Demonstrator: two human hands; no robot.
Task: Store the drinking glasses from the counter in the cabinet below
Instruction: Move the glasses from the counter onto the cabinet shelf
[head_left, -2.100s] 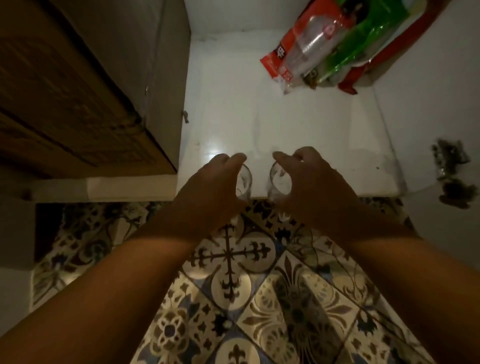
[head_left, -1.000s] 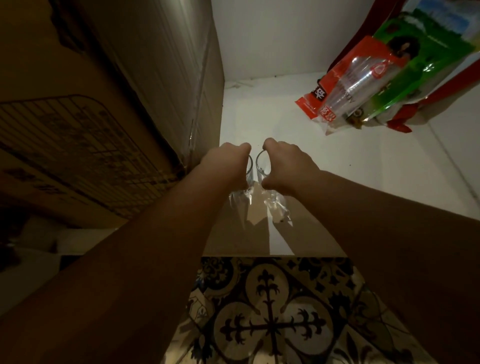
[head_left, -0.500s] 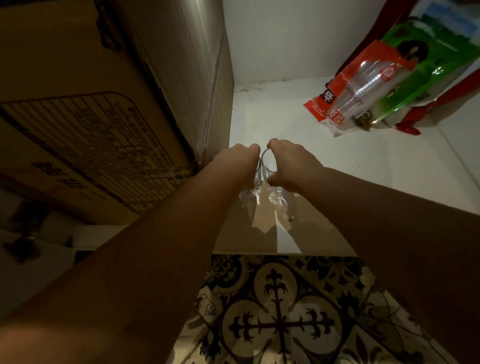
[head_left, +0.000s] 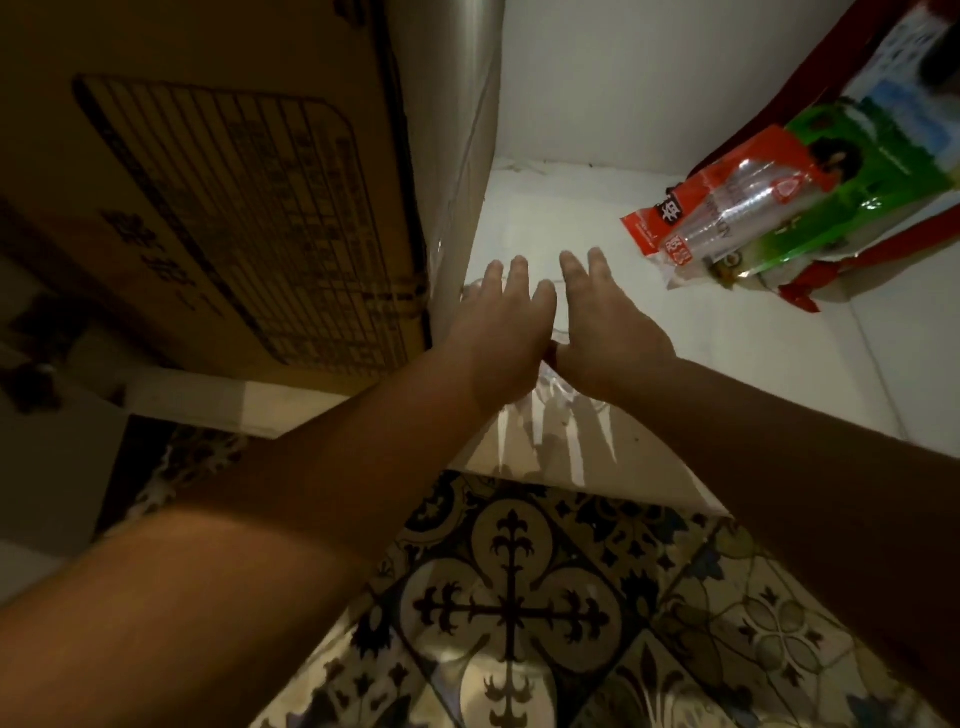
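Both my arms reach into the low cabinet over its white floor (head_left: 717, 364). My left hand (head_left: 501, 332) and my right hand (head_left: 605, 327) lie side by side with fingers stretched straight forward. Two clear drinking glasses stand under them, close together and mostly hidden. Only a glassy base (head_left: 553, 397) shows below the wrists, and a faint rim (head_left: 470, 288) shows left of my left fingers. Whether the palms touch the glasses I cannot tell.
A large cardboard box (head_left: 234, 208) fills the cabinet's left side, right beside my left hand. Red and green plastic packets (head_left: 769, 208) lean in the back right corner. Patterned floor tiles (head_left: 519, 613) lie in front of the cabinet edge.
My fingers, curled round the two glasses half a second ago, have straightened out. The glasses now stand on the cabinet floor beneath my hands.
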